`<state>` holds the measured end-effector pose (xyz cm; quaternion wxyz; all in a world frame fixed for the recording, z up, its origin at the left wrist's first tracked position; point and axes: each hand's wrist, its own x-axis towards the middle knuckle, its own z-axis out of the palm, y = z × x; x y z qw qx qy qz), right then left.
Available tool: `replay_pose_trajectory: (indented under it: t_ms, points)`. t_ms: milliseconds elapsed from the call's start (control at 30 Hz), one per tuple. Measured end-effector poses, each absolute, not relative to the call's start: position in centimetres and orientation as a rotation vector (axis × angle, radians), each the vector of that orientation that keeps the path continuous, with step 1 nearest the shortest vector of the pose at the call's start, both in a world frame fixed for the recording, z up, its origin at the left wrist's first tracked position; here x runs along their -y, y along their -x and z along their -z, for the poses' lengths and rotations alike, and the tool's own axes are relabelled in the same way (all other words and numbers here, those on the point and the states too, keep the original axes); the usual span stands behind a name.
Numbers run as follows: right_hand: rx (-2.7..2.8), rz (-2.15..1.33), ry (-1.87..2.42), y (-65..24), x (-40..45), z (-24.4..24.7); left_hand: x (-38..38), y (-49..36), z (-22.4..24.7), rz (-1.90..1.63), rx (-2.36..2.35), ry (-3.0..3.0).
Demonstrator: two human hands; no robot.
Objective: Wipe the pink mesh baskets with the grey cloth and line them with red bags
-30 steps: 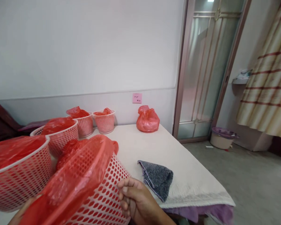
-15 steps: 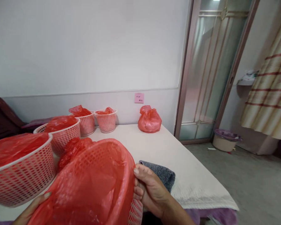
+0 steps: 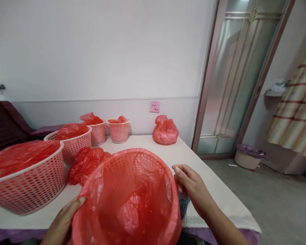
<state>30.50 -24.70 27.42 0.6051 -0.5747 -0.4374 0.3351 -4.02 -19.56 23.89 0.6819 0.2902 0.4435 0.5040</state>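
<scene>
A mesh basket (image 3: 140,165) lined with a red plastic bag (image 3: 132,204) is tilted towards me at the front, its mouth facing up and towards me. The bag is folded over the rim all round. My left hand (image 3: 63,217) grips the left rim, thumb on the bag-covered edge. My right hand (image 3: 190,183) is right beside the right rim with thumb and fingers curled together; whether they pinch the bag's edge is hidden. Below that hand, part of a dark grey cloth (image 3: 184,206) shows on the table. A crumpled red bag (image 3: 88,163) lies behind the basket.
Pink mesh baskets with red bags stand on the left: a large basket (image 3: 40,185), a second basket (image 3: 78,143) and two small ones at the wall. A bulging red bag (image 3: 165,131) sits at the back of the white-covered table (image 3: 206,197). A bin (image 3: 247,158) stands on the floor.
The lined basket has shifted right and turned so its mouth faces me more. My right hand has moved right and no longer wraps the rim as before. My view has turned slightly left.
</scene>
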Motion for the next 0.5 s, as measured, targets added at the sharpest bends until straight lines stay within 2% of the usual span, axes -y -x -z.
replay_pose_trajectory:
  t_ms: [167, 500]
  points:
    - [1.058, -0.873, 1.489, -31.8, 25.5, -26.8, 20.1, 1.1, -25.1, -1.181, -0.945, -0.833]
    - [0.631, -1.162, 1.229, -33.1, 24.1, -25.1, 15.5, -1.3, -27.3, -1.138, -0.826, -0.940]
